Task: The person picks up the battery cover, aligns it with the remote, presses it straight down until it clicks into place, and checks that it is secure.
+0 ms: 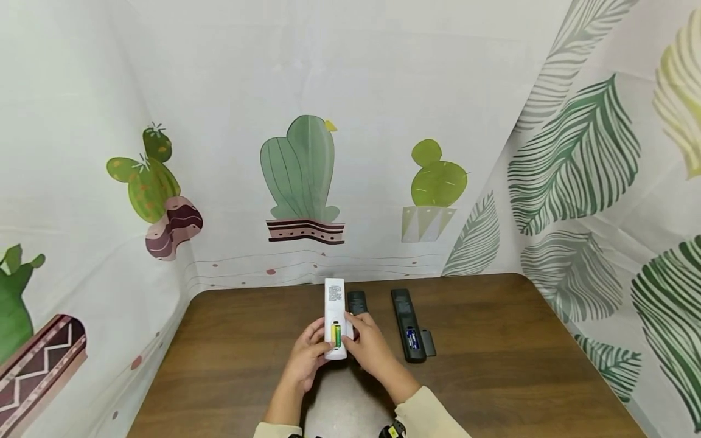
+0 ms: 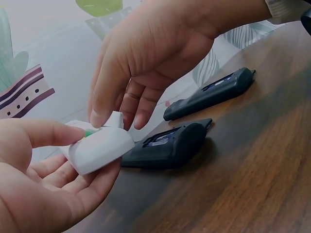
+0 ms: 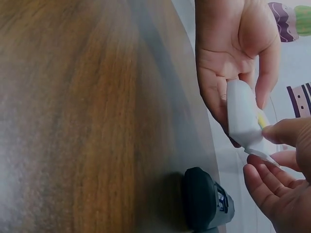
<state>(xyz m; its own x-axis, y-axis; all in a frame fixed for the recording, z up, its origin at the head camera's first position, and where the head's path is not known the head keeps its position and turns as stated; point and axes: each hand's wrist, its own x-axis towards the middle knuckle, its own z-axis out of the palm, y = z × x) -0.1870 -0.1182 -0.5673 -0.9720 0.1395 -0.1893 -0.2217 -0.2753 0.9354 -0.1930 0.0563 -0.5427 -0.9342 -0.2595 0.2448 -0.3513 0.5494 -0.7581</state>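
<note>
My left hand (image 1: pixel 308 354) holds a white remote control (image 1: pixel 334 304) back side up, its thumb by the battery compartment. A yellow battery and a green battery (image 1: pixel 338 336) lie side by side in that compartment. From the right, my right hand (image 1: pixel 373 348) reaches over the remote. Its thumb touches the batteries in the right wrist view, while its other fingers hold a thin white battery cover (image 3: pixel 261 156) against the remote's side. Part of this cover (image 2: pixel 114 119) also stands up beyond the remote in the left wrist view.
Right of my hands, a black remote control (image 1: pixel 404 316) lies face down with blue batteries (image 1: pixel 412 338) exposed. Its dark cover (image 1: pixel 429 343) lies beside it. A second black remote (image 1: pixel 357 300), partly behind my right hand, also has an uncovered compartment. Printed cloth hangs behind the wooden table (image 1: pixel 493 365).
</note>
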